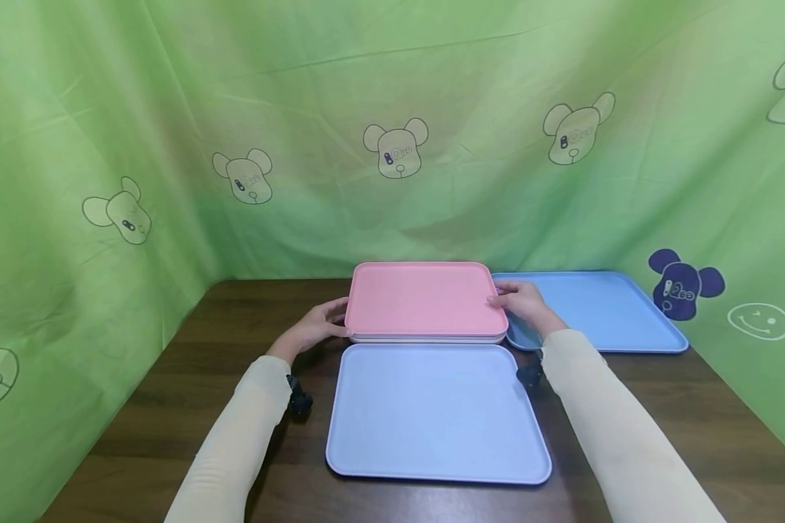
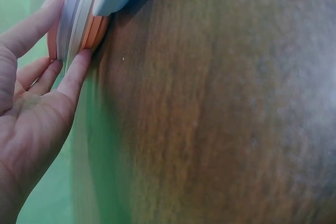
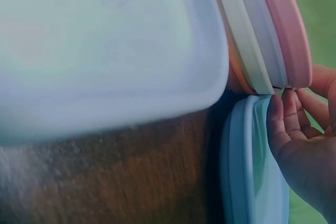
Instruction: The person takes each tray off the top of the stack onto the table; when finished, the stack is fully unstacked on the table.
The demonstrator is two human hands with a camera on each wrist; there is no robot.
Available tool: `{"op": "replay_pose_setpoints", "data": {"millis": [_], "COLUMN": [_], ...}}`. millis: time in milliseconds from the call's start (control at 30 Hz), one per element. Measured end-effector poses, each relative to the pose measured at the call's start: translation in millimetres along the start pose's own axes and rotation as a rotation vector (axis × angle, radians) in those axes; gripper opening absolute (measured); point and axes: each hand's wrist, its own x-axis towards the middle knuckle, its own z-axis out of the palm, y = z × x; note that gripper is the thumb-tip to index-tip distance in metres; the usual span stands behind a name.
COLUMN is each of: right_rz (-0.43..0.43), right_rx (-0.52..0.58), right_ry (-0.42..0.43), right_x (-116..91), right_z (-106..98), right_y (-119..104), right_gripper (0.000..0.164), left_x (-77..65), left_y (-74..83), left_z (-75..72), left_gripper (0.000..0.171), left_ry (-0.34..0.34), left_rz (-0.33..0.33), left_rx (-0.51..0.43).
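Note:
A pink tray [image 1: 425, 298] tops a stack at the back middle of the table. Below it, the left wrist view shows a lavender tray [image 2: 67, 19], a cream tray [image 2: 81, 17] and orange edges [image 2: 93, 32] at the bottom. My left hand [image 1: 310, 330] touches the stack's left side with fairly straight fingers, thumb by the pink rim. At the right edge, my right hand [image 1: 526, 303] pinches the pink tray, thumb over its rim. Its other fingertips sit low at the lavender edge in the right wrist view.
A pale blue tray [image 1: 438, 414] lies in front of the stack. Blue trays [image 1: 608, 312] rest to the right, beneath my right hand. A green curtain [image 1: 399, 218] hangs behind the wooden table [image 1: 248, 319], and bare wood shows at the left.

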Motion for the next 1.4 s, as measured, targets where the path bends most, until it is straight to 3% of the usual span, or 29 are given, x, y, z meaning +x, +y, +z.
{"op": "replay_pose_setpoints", "data": {"millis": [300,533,967,1233,1400], "right_rz": [0.007,0.026,0.020,0.021,0.034], "right_rx": [0.014,0.089,0.058,0.039,0.085], "right_ry": [0.013,0.006,0.040,0.060,0.036], "right_x": [5,6,3,-1,-2], "right_z": [0,-2,1,-1,-3], "right_y": [3,3,4,-5,-12], "right_gripper": [0.059,0.059,0.055,0.053,0.053], "left_x": [1.2,2.8,0.1,-2.5,-4.6], "left_y": [1.6,3.4,3.1,3.2,5.4], "left_z": [-0.8,-2.5,0.2,1.6,1.3], "left_gripper": [0.078,0.078,0.077,0.076,0.077], "left_ry": [-0.002,-0.007,0.009,0.014,0.001], "left_rz": [0.006,0.006,-0.012,-0.018,-0.010], "left_rx": [0.000,0.015,0.020,0.007,-0.009]}}
